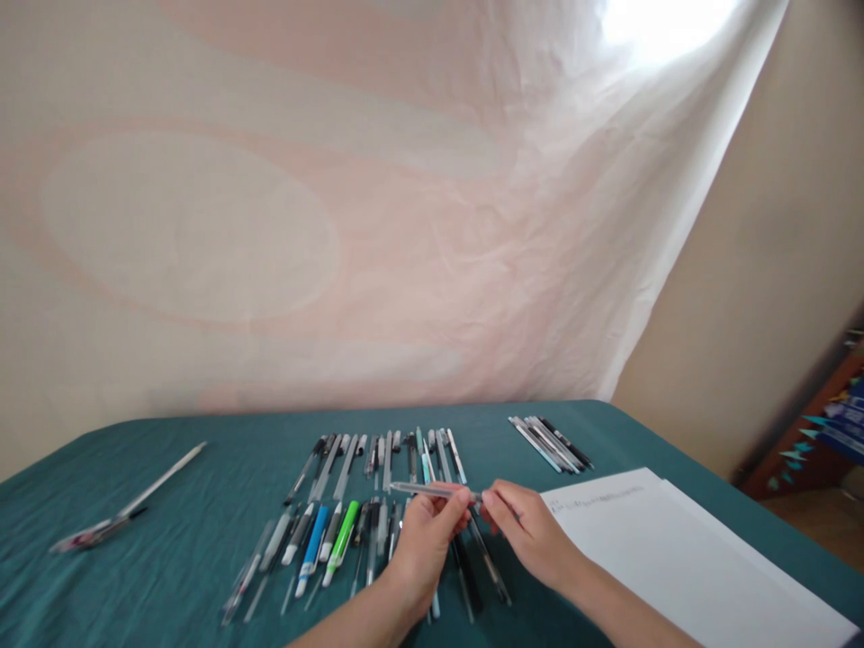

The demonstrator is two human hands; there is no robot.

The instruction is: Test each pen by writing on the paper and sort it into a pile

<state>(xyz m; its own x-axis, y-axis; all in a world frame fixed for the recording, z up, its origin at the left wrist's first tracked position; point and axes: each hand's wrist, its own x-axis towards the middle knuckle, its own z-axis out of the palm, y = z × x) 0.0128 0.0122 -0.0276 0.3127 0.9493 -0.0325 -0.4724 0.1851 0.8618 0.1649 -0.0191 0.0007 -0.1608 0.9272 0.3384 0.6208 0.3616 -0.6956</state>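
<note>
A slim, see-through pen lies level in the air above the table, its tip pointing left. My left hand is closed around its middle, thumb on top. My right hand pinches the pen's right end, and its fingertips hide what is there. Below and beyond the hands lie two rows of pens: a far row of mostly clear and black ones, and a near row that includes a blue marker and a green marker. My left hand and forearm cover part of the near row.
On the right lie sheets of white paper with a line of handwriting. Behind them is a small group of pens. A long whitish stick-like item lies far left. A pale cloth hangs behind the green-covered table.
</note>
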